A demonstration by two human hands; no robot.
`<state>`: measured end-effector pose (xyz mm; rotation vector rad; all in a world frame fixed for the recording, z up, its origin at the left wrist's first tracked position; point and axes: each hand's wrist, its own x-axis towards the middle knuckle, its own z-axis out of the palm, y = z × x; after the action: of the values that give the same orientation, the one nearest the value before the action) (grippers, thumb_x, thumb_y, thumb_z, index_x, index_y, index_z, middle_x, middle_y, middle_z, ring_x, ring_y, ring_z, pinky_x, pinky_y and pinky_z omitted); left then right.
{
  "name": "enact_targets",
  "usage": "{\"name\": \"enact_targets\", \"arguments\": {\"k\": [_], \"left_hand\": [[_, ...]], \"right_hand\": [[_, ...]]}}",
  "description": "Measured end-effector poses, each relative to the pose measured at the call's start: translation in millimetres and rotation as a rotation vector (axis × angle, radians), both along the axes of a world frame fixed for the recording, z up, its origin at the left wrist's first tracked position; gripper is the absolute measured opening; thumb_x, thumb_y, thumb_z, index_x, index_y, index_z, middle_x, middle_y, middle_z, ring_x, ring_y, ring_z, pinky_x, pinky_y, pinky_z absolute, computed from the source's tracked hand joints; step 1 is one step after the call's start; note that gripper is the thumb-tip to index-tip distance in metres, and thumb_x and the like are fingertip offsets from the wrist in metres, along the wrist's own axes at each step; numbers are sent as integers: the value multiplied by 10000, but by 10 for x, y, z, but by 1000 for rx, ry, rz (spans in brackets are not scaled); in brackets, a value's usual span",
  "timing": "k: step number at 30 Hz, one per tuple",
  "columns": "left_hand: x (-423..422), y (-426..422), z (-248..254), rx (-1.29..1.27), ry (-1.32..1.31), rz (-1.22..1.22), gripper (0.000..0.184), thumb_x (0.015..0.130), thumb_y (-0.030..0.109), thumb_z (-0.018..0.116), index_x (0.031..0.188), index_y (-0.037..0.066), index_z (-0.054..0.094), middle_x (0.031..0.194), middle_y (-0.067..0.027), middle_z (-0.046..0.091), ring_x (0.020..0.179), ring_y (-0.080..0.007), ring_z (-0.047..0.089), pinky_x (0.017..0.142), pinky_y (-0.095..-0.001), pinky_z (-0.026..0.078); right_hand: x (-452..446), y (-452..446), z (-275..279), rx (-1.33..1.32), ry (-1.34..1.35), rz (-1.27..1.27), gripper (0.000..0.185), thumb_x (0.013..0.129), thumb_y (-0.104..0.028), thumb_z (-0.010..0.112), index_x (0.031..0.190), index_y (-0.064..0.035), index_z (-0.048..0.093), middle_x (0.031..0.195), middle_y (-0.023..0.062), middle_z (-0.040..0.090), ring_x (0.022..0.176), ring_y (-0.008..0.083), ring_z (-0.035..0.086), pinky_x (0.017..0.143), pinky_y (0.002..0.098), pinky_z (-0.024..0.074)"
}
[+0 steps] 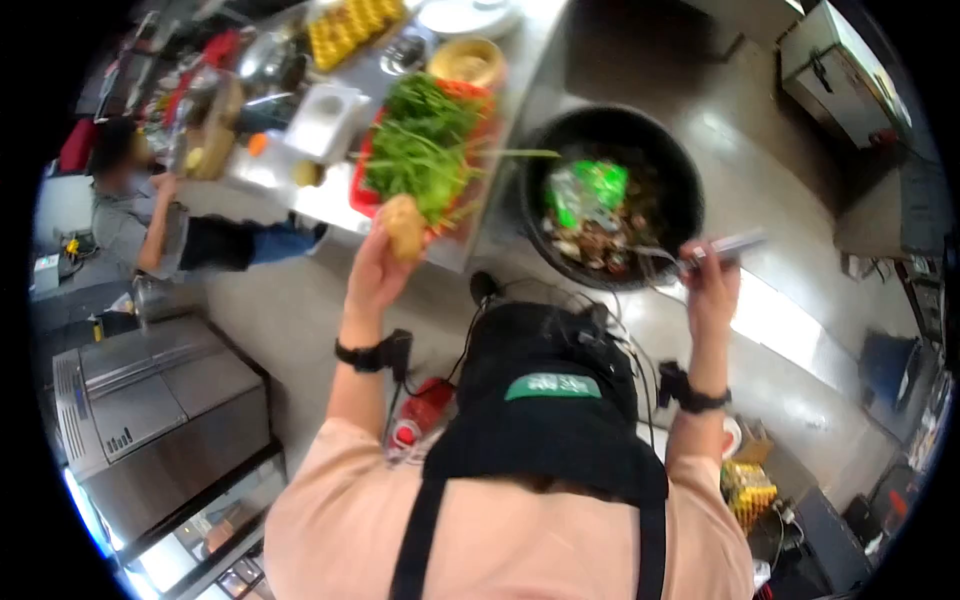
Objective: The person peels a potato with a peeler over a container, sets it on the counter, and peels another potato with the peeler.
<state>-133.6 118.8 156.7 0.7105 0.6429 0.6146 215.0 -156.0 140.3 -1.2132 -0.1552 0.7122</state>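
Observation:
My left hand [370, 272] is raised at the table's near corner with its fingers closed round a tan, lumpy potato [404, 228]. Just beyond it, a red basket [362, 190] is heaped with leafy greens [425, 135], their stems poking over the side. On the other side, my right hand [712, 288] grips a flat silvery object [738, 244], blurred so that its kind does not show. This hand is beside the rim of a large black tub [692, 172] on the floor. In the tub lie food scraps [598, 245] and a green and clear plastic bag [605, 188].
Yellow egg trays [352, 30], a wooden bowl [466, 62] and a white container [325, 122] stand on the metal table [340, 205]. A person [150, 215] works at the table's left side. A steel appliance [170, 390] is at lower left, a red bottle [425, 405] by my left arm.

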Motion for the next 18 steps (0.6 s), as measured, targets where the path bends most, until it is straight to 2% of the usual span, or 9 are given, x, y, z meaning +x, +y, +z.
{"name": "enact_targets", "arguments": {"k": [1, 2, 3, 4, 5, 6, 9, 14, 18], "left_hand": [[283, -310, -4, -142, -118, -72, 484, 981, 346, 507, 1368, 82, 386, 1175, -141, 561, 1017, -246, 585, 805, -352, 507], [566, -507, -53, -230, -214, -136, 529, 1003, 441, 415, 1361, 52, 428, 1175, -144, 548, 993, -274, 574, 814, -356, 505], [809, -691, -81, -252, -235, -143, 529, 1003, 441, 415, 1361, 52, 428, 1175, -144, 548, 993, -274, 574, 814, -356, 505], [1035, -846, -100, -332, -254, -214, 535, 1007, 458, 383, 1345, 48, 443, 1167, -147, 554, 979, -267, 575, 804, -350, 499], [1233, -970, -107, -410, -267, -286, 546, 1012, 475, 350, 1330, 45, 458, 1159, -149, 560, 965, -259, 577, 793, -344, 493], [1402, -1073, -101, -395, -219, -302, 548, 1018, 482, 307, 1294, 45, 488, 1123, -132, 585, 935, -235, 586, 784, -335, 486], [1679, -1223, -155, -424, -100, -331, 502, 1027, 447, 309, 1277, 57, 503, 1104, -112, 605, 924, -212, 597, 791, -336, 487], [1918, -1265, -224, -445, -90, -368, 427, 1038, 363, 338, 1234, 35, 528, 1117, -73, 617, 926, -189, 610, 807, -330, 502], [2061, -1350, -261, -489, -68, -315, 421, 1035, 365, 352, 1226, 36, 534, 1097, -72, 623, 916, -184, 610, 798, -329, 505]], "right_hand": [[68, 31, 66, 2, 18, 79, 275, 938, -128, 608, 1142, -59, 436, 958, 113, 638, 730, 140, 606, 535, 231, 475], [43, 122, 206, 48, 44, 86, 271, 949, -149, 595, 1151, -72, 432, 955, 114, 646, 763, 151, 628, 537, 227, 483], [51, 152, 248, 172, 59, 183, 273, 953, -163, 591, 1159, -85, 430, 962, 116, 651, 797, 160, 641, 518, 219, 484], [58, 238, 317, 190, 49, 221, 270, 960, -165, 579, 1165, -89, 421, 943, 118, 651, 719, 152, 635, 490, 204, 472], [77, 269, 365, 206, 9, 313, 235, 975, -177, 548, 1164, -88, 442, 898, 138, 643, 591, 123, 561, 505, 198, 457], [65, 337, 404, 202, 5, 336, 227, 979, -183, 542, 1163, -90, 446, 889, 136, 645, 563, 115, 552, 493, 183, 444], [19, 444, 435, 213, 42, 426, 213, 983, -186, 535, 1145, -81, 445, 866, 113, 644, 553, 92, 548, 470, 173, 423], [-29, 458, 347, 169, 36, 455, 204, 977, -167, 537, 1131, -74, 440, 801, 91, 628, 511, 80, 508, 451, 163, 384], [107, 442, 288, 141, 85, 474, 196, 977, -187, 534, 1117, -79, 448, 800, 86, 627, 516, 75, 504, 448, 162, 372]]}}
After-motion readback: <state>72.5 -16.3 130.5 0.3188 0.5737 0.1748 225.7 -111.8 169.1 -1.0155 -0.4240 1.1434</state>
